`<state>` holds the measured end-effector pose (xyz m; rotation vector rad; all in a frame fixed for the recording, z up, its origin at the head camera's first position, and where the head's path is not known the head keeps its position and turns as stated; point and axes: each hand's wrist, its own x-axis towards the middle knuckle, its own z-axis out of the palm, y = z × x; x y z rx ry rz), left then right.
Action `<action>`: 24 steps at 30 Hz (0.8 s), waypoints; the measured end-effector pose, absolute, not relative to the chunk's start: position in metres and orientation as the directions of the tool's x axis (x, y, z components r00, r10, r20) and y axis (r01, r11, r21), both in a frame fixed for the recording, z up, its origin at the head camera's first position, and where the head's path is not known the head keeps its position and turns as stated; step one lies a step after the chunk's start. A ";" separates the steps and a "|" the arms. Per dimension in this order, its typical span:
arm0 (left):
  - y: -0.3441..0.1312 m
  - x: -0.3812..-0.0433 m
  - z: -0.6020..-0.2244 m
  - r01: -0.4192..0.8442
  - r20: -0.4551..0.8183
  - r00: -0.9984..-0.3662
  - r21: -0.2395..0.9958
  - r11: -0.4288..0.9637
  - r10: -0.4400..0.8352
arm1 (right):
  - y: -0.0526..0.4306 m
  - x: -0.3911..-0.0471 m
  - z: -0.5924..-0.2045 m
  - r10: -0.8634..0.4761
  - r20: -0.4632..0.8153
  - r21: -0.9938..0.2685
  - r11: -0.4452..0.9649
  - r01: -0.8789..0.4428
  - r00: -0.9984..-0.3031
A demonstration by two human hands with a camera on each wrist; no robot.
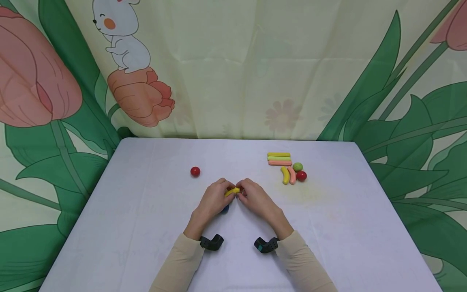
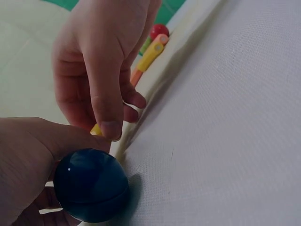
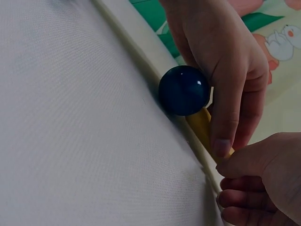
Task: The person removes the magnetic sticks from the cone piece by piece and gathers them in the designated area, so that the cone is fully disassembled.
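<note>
Both hands met at the table's [image 1: 146, 227] centre, near the person. The left hand [image 1: 211, 199] and right hand [image 1: 255, 198] each pinched an end of a short yellow stick [image 1: 232, 191], which lay between their fingertips, just above the cloth. A dark blue ball [image 1: 225, 209] sat under the left palm, attached to the stick's near-left end and touching the table; the left thumb [image 3: 225, 117] lay over the stick beside the ball [image 3: 184, 90]. A red ball [image 1: 195, 171] lay apart, far left of the hands. Far right lay a cluster of pieces [image 1: 287, 167]: yellow, green and pink sticks, curved pieces, green and red balls.
</note>
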<state>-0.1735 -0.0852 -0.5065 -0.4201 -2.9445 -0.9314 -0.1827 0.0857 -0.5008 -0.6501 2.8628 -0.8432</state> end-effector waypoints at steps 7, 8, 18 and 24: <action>-0.086 -0.173 -0.505 0.268 0.109 -0.961 0.583 0.767 0.253 | 0.086 -0.183 -0.501 -0.434 0.040 -0.525 0.757 -0.389 -0.900; -0.086 -0.173 -0.505 0.267 0.108 -0.961 0.585 0.766 0.253 | 0.086 -0.183 -0.501 -0.435 0.041 -0.525 0.757 -0.390 -0.899; -0.086 -0.173 -0.505 0.266 0.108 -0.962 0.593 0.760 0.252 | 0.088 -0.184 -0.502 -0.421 0.066 -0.523 0.758 -0.391 -0.905; -0.087 -0.172 -0.506 0.268 0.121 -0.962 0.585 0.765 0.244 | 0.090 -0.184 -0.501 -0.360 0.061 -0.511 0.790 -0.339 -0.931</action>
